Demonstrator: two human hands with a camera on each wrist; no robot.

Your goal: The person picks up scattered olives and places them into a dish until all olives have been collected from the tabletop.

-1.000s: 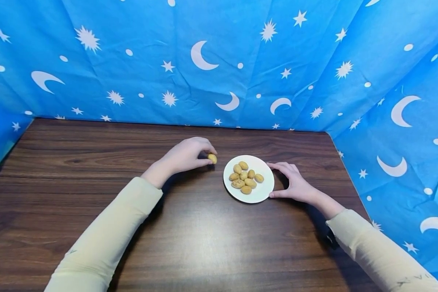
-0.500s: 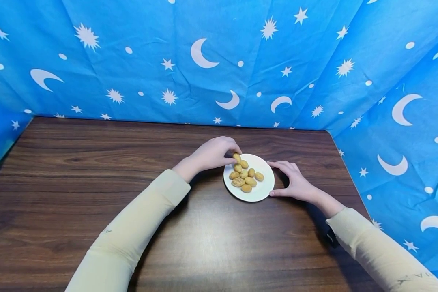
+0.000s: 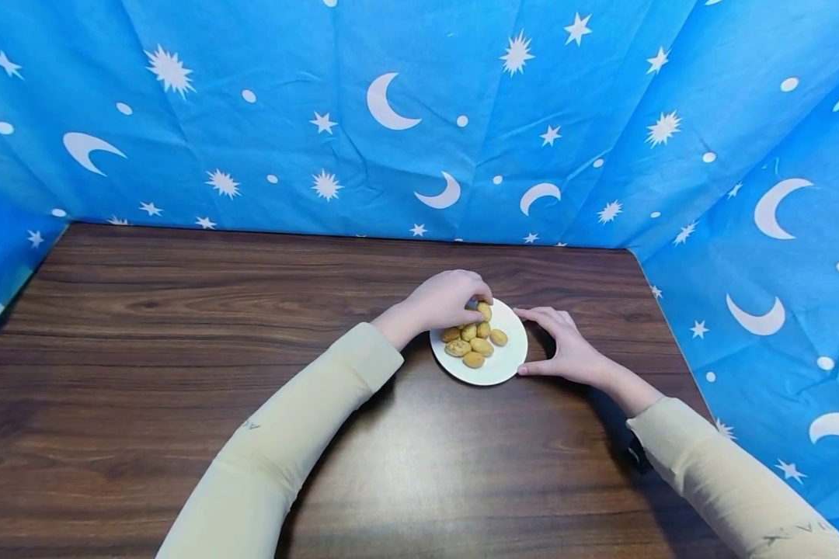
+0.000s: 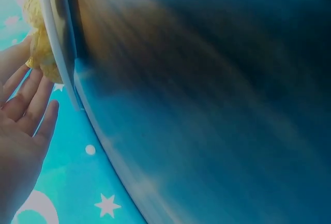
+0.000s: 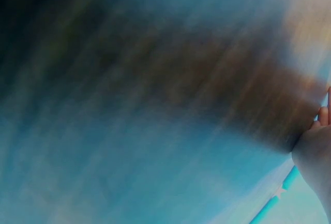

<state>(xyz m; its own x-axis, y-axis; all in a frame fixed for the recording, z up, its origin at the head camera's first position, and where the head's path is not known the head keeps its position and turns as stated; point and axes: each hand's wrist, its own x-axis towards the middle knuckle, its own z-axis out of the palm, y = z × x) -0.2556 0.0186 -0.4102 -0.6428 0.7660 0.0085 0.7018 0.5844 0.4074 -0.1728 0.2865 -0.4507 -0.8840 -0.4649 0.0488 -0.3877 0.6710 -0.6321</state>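
Note:
In the head view my left hand (image 3: pixel 450 299) reaches over the white plate (image 3: pixel 503 362) from the left. Its thumb and fingertips pinch an oval yellow-brown piece (image 3: pixel 485 311), nut-like in look, above the plate's upper part. Several similar oval pieces (image 3: pixel 482 347) lie on the plate below, some hidden behind the hand. At the plate's right rim, my right hand (image 3: pixel 566 349) touches the edge with spread thumb and fingers, fairly straight. The left wrist view catches the plate's rim (image 4: pixel 54 38) edge-on, with yellow pieces (image 4: pixel 45 53) and fingers beside it.
A dark wood-grain table (image 3: pixel 217 310) carries the plate right of its middle. A blue cloth (image 3: pixel 287 140) printed with white moons and stars hangs along the back and sides. Only the edge of the right hand (image 5: pixel 315 146) shows in the right wrist view.
My left hand has carried the oval piece rightward, from the table left of the plate to over the plate's upper part. The right hand and plate stay in place.

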